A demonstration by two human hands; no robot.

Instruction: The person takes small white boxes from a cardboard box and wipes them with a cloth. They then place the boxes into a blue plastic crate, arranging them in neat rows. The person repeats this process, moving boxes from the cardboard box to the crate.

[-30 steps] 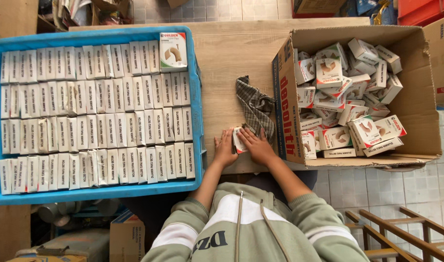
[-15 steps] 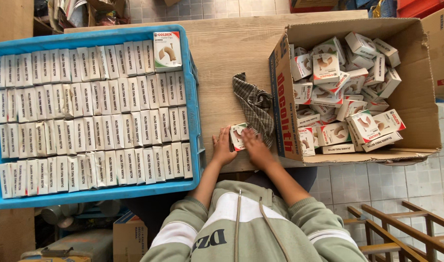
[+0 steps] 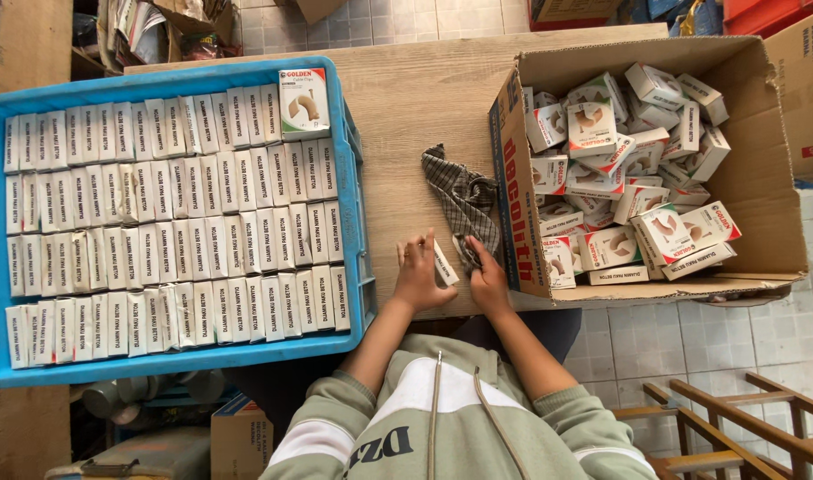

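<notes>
Both hands, left hand (image 3: 420, 277) and right hand (image 3: 489, 283), grasp one small white box (image 3: 445, 263) between them at the wooden table's (image 3: 406, 107) near edge, checked cloth (image 3: 464, 200) beyond, blue crate (image 3: 353, 178) left, cardboard carton (image 3: 762, 169) right

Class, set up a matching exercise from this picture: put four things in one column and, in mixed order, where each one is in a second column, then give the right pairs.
Things:
1. small white box
2. checked cloth
3. blue crate
4. cardboard carton

Places:
A. far right of the table, full of loose boxes
B. between the left hand and right hand
C. left of the table, boxes in neat rows
D. lying on bare wood beside the carton

Pairs: 1-B, 2-D, 3-C, 4-A
</notes>
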